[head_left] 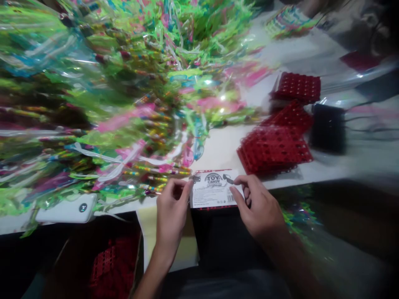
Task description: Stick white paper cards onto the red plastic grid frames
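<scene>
Between my two hands is a white printed card [215, 193] marked "TOY CANDY", with red edges of something showing behind it at top and bottom. My left hand [174, 203] pinches the card's left edge between thumb and fingers. At the right edge, my right hand [257, 203] grips it with thumb and curled fingers. The card is held at the front edge of the white table [224, 143]. Just beyond my right hand lie stacks of red perforated pieces [277, 145].
A large blurred heap of green, pink, blue and white plastic strips and sticks [149, 104] spreads over the left and back. A white phone [68, 207] lies at the front left. Right of the red stacks sits a black box [328, 128]. Below left, a container holds red pieces [109, 265].
</scene>
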{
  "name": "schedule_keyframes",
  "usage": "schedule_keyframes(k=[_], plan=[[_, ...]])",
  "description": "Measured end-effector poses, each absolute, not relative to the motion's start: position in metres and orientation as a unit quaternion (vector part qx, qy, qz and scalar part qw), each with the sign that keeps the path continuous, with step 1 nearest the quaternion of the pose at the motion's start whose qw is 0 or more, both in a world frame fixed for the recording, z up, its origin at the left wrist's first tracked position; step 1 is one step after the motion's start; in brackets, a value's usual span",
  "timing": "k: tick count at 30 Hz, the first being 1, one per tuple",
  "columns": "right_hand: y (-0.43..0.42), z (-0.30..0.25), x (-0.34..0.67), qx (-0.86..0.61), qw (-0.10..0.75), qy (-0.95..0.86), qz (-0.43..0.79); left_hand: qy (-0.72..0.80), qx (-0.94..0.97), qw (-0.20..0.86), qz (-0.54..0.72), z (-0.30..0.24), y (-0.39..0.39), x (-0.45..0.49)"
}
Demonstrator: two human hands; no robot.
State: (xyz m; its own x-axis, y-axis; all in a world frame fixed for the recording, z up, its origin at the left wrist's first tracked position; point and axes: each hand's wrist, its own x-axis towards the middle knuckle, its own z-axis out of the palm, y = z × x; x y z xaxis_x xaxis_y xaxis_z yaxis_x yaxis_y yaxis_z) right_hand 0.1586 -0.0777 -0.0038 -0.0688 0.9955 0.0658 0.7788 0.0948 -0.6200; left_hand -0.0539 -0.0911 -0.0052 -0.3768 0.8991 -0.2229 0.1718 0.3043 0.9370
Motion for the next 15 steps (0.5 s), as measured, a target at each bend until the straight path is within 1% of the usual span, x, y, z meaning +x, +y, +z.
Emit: schedule_keyframes(k=[9,15], plan=[[-0.076,-0.004,0.157,-0.653,0.249,-0.688,0.195,0.719,0.423,0.369,0.409,0.004,-0.081,-0.053],[-0.077,-0.006,0.156,-0.655,0.259,-0.683,0.195,0.719,0.430,0.364,0.408,0.003,-0.076,-0.053]])
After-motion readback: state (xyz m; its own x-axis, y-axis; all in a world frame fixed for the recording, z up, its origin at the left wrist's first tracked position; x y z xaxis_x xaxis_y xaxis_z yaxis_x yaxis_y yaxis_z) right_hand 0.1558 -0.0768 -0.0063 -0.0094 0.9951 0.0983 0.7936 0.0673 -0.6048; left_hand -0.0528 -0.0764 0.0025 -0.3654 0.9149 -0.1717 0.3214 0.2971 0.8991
